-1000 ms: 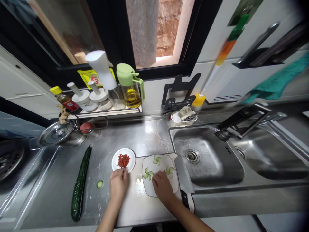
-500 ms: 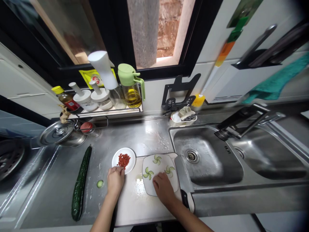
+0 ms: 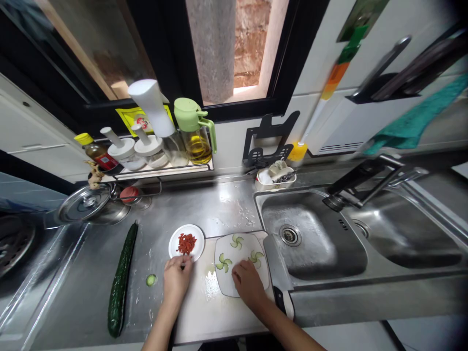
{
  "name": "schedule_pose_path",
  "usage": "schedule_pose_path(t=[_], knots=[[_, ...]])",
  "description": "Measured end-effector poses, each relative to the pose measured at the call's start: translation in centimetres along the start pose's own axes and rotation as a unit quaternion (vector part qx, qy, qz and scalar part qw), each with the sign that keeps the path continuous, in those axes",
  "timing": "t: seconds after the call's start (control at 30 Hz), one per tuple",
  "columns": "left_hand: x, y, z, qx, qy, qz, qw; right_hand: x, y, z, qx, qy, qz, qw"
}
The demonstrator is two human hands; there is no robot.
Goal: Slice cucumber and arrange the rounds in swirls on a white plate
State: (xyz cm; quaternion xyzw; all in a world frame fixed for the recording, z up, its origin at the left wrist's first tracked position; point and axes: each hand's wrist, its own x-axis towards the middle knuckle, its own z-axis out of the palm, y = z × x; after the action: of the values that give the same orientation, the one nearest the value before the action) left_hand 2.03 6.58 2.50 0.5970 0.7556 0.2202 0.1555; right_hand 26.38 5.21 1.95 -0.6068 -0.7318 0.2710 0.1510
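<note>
My left hand (image 3: 177, 277) is at the near rim of a small round white plate (image 3: 200, 236), its thumb and fingers pinched together. What the pinch holds, if anything, is too small to make out. Red dried pieces that look like goji berries (image 3: 186, 243) are heaped on that plate. Over the lower right of a squarish white plate (image 3: 224, 283) my right hand (image 3: 249, 282) hovers or rests with curled fingers; their tips' contents are hidden. Thin green cucumber slices (image 3: 237, 241) form three pinwheel shapes on this plate. Both plates touch or overlap the white cutting board (image 3: 204, 317).
A knife (image 3: 280, 273) lies along the board's right edge, beside the double sink (image 3: 314, 234). Left of the board are a cucumber end (image 3: 151, 280) and a whole cucumber (image 3: 122, 280). Behind stand a lidded pot (image 3: 87, 204) and a rack with an oil jug (image 3: 199, 141).
My left hand has drawn back slightly from the berries, toward me and a little to the right, fingers still pinched. The right hand stays almost in place. The view has shifted slightly.
</note>
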Motion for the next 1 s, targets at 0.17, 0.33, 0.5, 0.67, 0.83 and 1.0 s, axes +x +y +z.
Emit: schedule_pose_path(t=[0.17,0.33,0.5,0.67,0.83,1.0], knots=[[-1.7,4.0,2.5,-0.064,-0.021,0.071,0.995,0.4,0.2,0.3,0.008,0.004,-0.003,1.000],[-2.6,6.8,5.1,-0.083,-0.053,0.086,0.991,1.1,0.1,0.5,0.015,0.004,-0.005,1.000],[-2.7,7.6,6.0,-0.048,-0.064,0.068,0.994,1.6,-0.2,0.6,0.024,0.008,-0.006,1.000],[-2.6,7.9,5.9,-0.030,-0.065,0.056,0.996,2.0,-0.6,0.7,0.049,0.009,-0.012,0.999],[-2.7,7.8,5.9,-0.027,-0.059,0.062,0.996,2.2,-0.5,1.0,0.052,0.003,-0.023,0.998],[-2.8,7.4,5.9,-0.032,-0.049,0.082,0.995,2.3,-0.4,1.4,0.050,0.004,-0.031,0.998]])
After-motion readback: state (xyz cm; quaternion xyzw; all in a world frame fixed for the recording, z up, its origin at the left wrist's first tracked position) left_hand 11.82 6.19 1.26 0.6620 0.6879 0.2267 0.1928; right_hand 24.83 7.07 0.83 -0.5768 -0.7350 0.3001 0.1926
